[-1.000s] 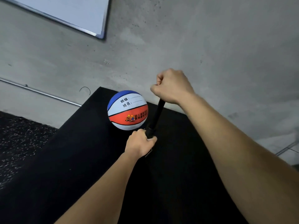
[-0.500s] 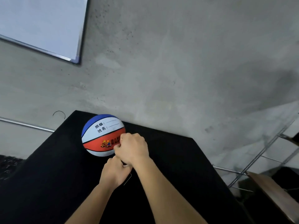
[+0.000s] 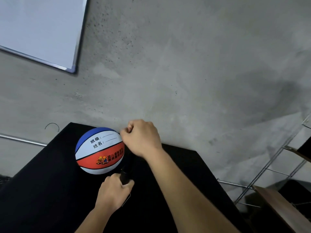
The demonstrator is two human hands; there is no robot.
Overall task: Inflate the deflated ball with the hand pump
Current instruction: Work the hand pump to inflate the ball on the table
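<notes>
The ball [image 3: 100, 150] sits on the far part of the black tabletop [image 3: 50, 190]. The left hand [image 3: 114, 192] is fisted round the pump [image 3: 124, 177] barrel to steady it, while the right hand [image 3: 140, 137], clenched on the handle, is raised, probably mid-stroke.

Two hands are showing: the left hand [image 3: 113, 193] is closing round the base of one black pump [image 3: 124, 177], and the right hand [image 3: 141, 137] is fisting above it, probably on the handle, though that part is hidden. One ball [image 3: 100, 150] is sitting just left of both hands. One black table [image 3: 42, 190] is lying under them, and one whiteboard [image 3: 38, 29] is hanging far up to their left
</notes>
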